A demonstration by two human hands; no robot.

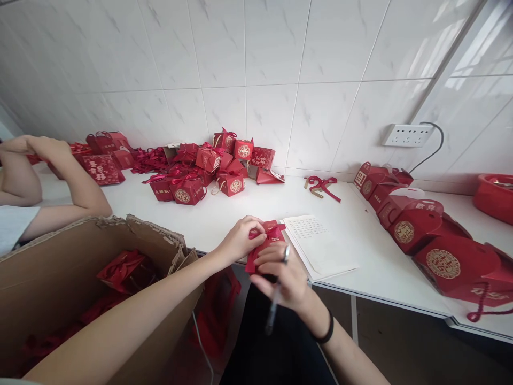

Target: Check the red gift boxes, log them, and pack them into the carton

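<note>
While a red box (267,242) is pinched by the left hand (241,239), seemingly for steadiness, a pen (275,299) is held by the right hand (289,275), its grip curled.

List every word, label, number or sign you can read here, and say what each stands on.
"歡喜", it seems, on a red box at the right; not fully sharp.
Rows of writing on the white paper: too small to read.
Round gold emblem on the nearest red box: too ornate to make out.
Print on the held ribboned item: too small and blurred.
</note>
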